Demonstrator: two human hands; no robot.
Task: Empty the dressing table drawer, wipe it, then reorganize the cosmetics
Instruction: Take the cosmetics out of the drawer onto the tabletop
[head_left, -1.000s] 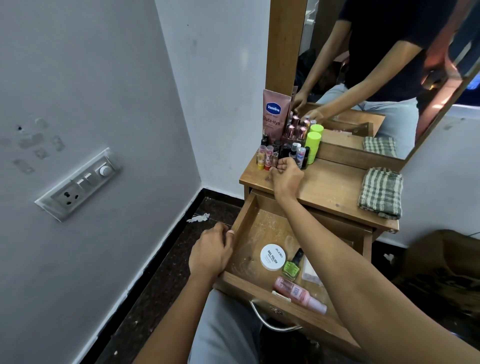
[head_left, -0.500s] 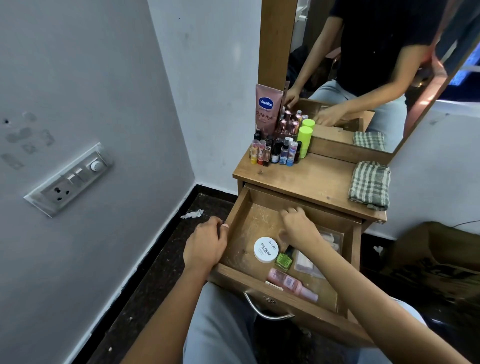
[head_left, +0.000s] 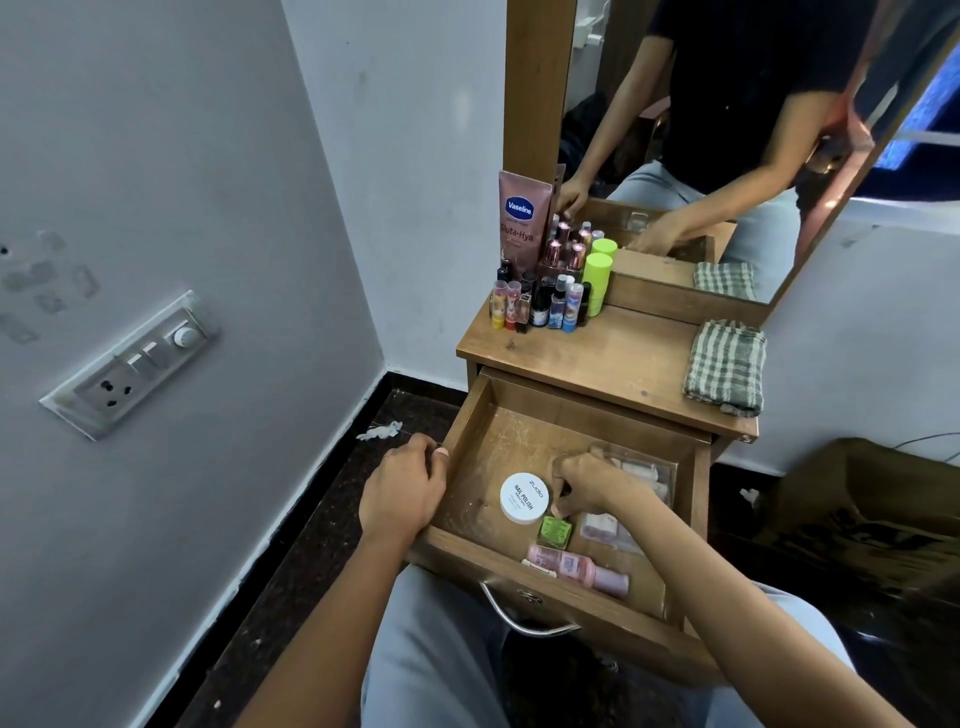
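Head view. The open drawer (head_left: 582, 415) fills the lower centre of the frame. The left hand (head_left: 405, 493) grips its left wall near the front corner, apparently to steady it. The right hand (head_left: 587, 486) reaches inside and pinches the cap of the green nail polish bottle (head_left: 555, 531), which lies just right of the white jar (head_left: 524, 497). A pink bottle (head_left: 576, 566) lies along the front wall. Emptying appears part-done: cosmetics (head_left: 540, 304) stand grouped at the worktop's (head_left: 623, 358) back left, leaving the checked cloth (head_left: 724, 366) at the right free for wiping.
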